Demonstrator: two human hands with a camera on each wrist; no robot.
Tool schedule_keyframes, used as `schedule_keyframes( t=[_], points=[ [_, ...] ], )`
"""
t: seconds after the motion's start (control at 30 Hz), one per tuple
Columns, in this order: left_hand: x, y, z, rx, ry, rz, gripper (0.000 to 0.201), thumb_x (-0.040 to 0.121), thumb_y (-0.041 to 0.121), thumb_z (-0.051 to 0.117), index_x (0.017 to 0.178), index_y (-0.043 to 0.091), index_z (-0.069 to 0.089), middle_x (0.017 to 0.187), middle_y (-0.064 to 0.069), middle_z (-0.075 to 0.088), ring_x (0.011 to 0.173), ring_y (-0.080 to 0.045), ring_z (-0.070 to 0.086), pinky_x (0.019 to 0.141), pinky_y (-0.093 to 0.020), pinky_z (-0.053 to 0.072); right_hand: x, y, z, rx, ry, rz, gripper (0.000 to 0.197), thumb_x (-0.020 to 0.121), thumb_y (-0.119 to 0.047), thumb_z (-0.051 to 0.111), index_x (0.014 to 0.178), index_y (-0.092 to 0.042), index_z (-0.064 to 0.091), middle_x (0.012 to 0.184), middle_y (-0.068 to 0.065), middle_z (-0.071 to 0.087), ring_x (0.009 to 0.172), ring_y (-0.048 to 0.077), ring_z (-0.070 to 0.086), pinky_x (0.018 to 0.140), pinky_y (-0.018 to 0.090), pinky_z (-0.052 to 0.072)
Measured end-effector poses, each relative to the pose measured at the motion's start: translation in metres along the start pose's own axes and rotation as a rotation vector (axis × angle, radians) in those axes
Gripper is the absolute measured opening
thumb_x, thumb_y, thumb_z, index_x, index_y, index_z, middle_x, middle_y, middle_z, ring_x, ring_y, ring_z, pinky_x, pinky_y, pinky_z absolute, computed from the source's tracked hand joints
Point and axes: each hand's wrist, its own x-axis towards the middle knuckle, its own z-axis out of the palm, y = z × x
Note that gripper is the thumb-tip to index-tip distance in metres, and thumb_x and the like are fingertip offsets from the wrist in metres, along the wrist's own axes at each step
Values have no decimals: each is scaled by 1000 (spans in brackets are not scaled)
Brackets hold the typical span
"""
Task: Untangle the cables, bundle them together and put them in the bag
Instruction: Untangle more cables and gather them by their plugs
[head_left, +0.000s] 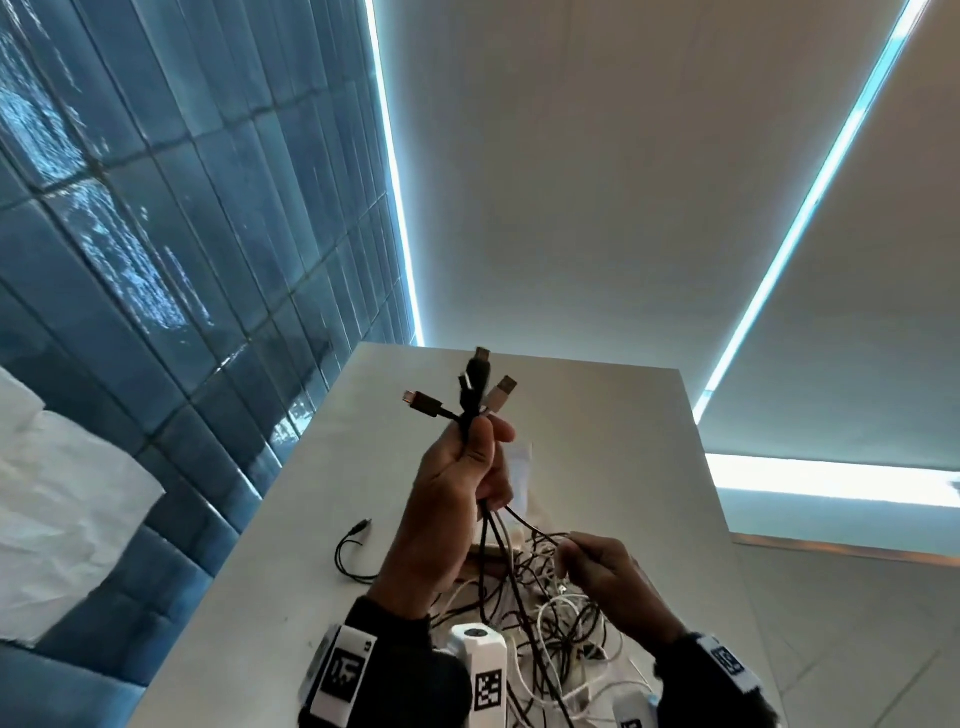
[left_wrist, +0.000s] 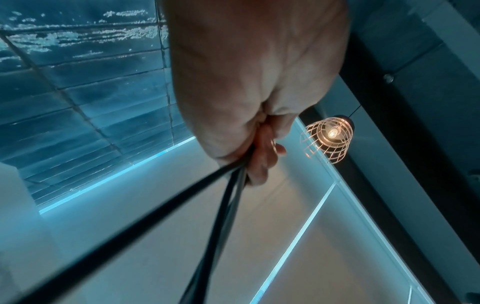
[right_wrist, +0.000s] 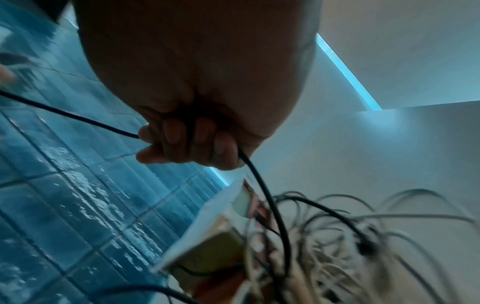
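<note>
My left hand (head_left: 467, 467) is raised above the table and grips a bunch of cables (head_left: 475, 395) just below their plugs; black and white connectors fan out above the fist. In the left wrist view the black cables (left_wrist: 223, 185) run down from the left hand (left_wrist: 259, 144). Lower right, my right hand (head_left: 587, 558) pinches one thin black cable (head_left: 530, 525); in the right wrist view its fingers (right_wrist: 187, 139) curl round that black cable (right_wrist: 262, 191). A tangle of black and white cables (head_left: 550, 623) lies on the table beneath. A white bag (right_wrist: 207, 222) lies by the tangle.
The white table (head_left: 613, 415) stands against a blue tiled wall (head_left: 182, 234). A separate short black cable (head_left: 353, 545) lies on the table left of my hands. White crumpled material (head_left: 62, 499) sits at the far left. A caged lamp (left_wrist: 330, 139) hangs overhead.
</note>
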Motion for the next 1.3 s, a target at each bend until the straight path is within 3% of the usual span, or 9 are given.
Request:
schedule_keyframes(
  t=[0.17, 0.33, 0.5, 0.57, 0.63, 0.73, 0.87, 1.03, 1.3],
  points=[
    [2, 13, -7, -86, 35, -32, 30, 93, 36, 48, 72, 14, 48, 60, 0, 16, 53, -15, 11, 46, -28, 12, -10, 19, 0, -39, 123, 96, 32, 90, -32, 50, 61, -21, 59, 46, -12, 42, 48, 1, 35, 52, 24, 30],
    [-1, 0, 0, 22, 69, -208, 35, 97, 40, 39, 70, 18, 36, 57, 2, 17, 48, -12, 10, 45, -27, 6, 0, -43, -4, 149, 242, 17, 26, 96, -15, 56, 73, -15, 69, 49, -8, 39, 47, 10, 32, 45, 21, 26],
    [-2, -11, 1, 196, 139, -309, 36, 104, 38, 32, 81, 12, 44, 65, -8, 64, 52, -21, 52, 47, -25, 37, -1, -99, -1, 365, 56, -147, 24, 90, -23, 56, 72, -8, 63, 51, -8, 36, 46, 8, 27, 43, 17, 23],
    [-2, -6, 2, 137, 121, -322, 38, 104, 39, 29, 85, 12, 48, 86, -12, 74, 78, -34, 68, 68, -41, 54, -4, -106, 3, 370, -51, -184, 26, 90, -20, 55, 72, -3, 61, 52, -12, 39, 46, 5, 30, 45, 14, 25],
    [-2, 0, 4, -99, 74, -321, 36, 102, 37, 31, 81, 13, 46, 95, -18, 72, 90, -35, 70, 84, -48, 54, -7, -105, 7, 367, -121, -190, 29, 90, -17, 53, 72, 5, 57, 52, -14, 43, 47, 0, 34, 47, 11, 29],
    [-4, 9, 8, -379, 41, -255, 31, 95, 37, 40, 76, 13, 44, 68, -5, 50, 60, -20, 56, 67, -37, 53, -8, -99, 9, 392, -176, -156, 31, 92, -18, 51, 70, 4, 53, 53, -14, 42, 47, 0, 32, 46, 11, 27],
    [-4, 11, 11, -284, 81, -105, 29, 92, 36, 44, 74, 14, 42, 61, 3, 25, 48, -10, 24, 47, -23, 28, -1, -81, 8, 311, -121, -114, 32, 93, -32, 54, 70, -10, 58, 52, -10, 37, 46, 6, 27, 44, 15, 24],
    [-7, 0, 14, 23, 138, 74, 31, 98, 33, 42, 75, 11, 38, 55, 9, 25, 48, -10, 15, 44, -23, 16, 9, -55, 16, 283, -119, -106, 31, 92, -38, 54, 69, -19, 60, 55, -1, 34, 49, 11, 25, 45, 20, 21],
    [-9, 15, 3, 16, 213, 110, 31, 103, 21, 35, 74, 12, 41, 54, 7, 22, 47, -9, 14, 43, -24, 13, 9, -4, 30, 288, -115, -10, 34, 87, -43, 55, 64, -18, 60, 54, -4, 35, 49, 9, 29, 46, 21, 21]
  ],
)
